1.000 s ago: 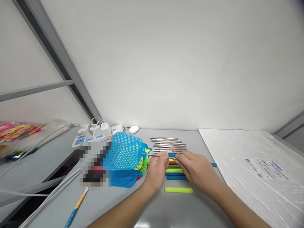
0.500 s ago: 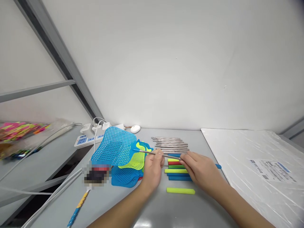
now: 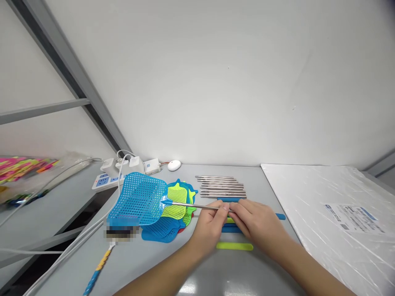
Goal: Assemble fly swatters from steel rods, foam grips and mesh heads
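Note:
A blue fly swatter [image 3: 140, 197] with a perforated head is held up off the table between my two hands. My left hand [image 3: 210, 226] is closed, pinching its thin metal rod [image 3: 193, 206]. Right beside it, my right hand [image 3: 257, 222] is closed around the far end of the swatter; a blue handle end [image 3: 280, 216] sticks out past it, in line with the rod. My fingers hide where rod and handle meet. Beneath my hands lie coloured handles, partly covered. A yellow-green handle [image 3: 234, 246] lies apart, nearer to me.
Swatter heads in blue and a yellow-green one [image 3: 177, 205] are piled left of my hands. Several metal rods [image 3: 220, 187] lie behind. A power strip [image 3: 103, 181], white cables and a blurred-out item with a twisted handle [image 3: 98, 269] are left; a wrapped white panel [image 3: 308, 193] is right.
My left hand has slid right along the rod, up against my right hand. The swatter head has shifted left and slightly down, uncovering more of the pile behind it.

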`<state>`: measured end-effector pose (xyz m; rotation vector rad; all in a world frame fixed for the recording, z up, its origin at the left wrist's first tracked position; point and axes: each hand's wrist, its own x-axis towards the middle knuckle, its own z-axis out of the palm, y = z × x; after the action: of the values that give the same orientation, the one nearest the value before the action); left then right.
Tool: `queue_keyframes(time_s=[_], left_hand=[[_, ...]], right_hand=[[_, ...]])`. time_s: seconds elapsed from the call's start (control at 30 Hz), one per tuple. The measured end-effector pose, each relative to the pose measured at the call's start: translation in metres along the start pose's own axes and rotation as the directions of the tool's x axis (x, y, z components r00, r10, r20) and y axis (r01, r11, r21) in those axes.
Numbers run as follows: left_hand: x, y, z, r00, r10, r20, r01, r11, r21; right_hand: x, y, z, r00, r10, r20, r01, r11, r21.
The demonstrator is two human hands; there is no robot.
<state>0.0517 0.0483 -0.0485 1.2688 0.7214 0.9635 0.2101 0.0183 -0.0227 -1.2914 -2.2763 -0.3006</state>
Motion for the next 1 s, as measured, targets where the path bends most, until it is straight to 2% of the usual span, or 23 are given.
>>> queue_keyframes(time_s=[0.3, 0.47, 0.67, 0.8, 0.9, 1.0], left_hand=[[-0.001, 0.006, 0.001, 0.997, 0.061, -0.051, -0.061, 0.998, 0.009], [0.006, 0.019, -0.011, 0.991, 0.116, -0.069, -0.113, 0.992, 0.059], [0.018, 0.036, -0.028, 0.961, 0.189, -0.2, -0.183, 0.982, 0.052], [0.019, 0.03, -0.028, 0.948, 0.159, -0.274, -0.167, 0.986, -0.006], [0.015, 0.019, -0.023, 0.958, 0.133, -0.252, -0.137, 0.991, 0.003], [0.01, 0.01, -0.015, 0.982, 0.105, -0.154, -0.101, 0.994, 0.033]], right_hand=[[0.002, 0.002, -0.006, 0.999, 0.004, 0.046, -0.003, 1.0, -0.015], [0.006, 0.005, -0.017, 0.997, 0.046, 0.057, -0.047, 0.999, 0.007], [0.007, 0.017, -0.022, 0.992, 0.103, 0.073, -0.104, 0.994, 0.017], [0.005, 0.02, -0.017, 0.991, 0.106, 0.079, -0.106, 0.994, -0.005], [0.005, 0.02, -0.014, 0.993, 0.093, 0.067, -0.092, 0.995, -0.03], [0.005, 0.016, -0.011, 0.997, 0.057, 0.048, -0.055, 0.998, -0.037]])
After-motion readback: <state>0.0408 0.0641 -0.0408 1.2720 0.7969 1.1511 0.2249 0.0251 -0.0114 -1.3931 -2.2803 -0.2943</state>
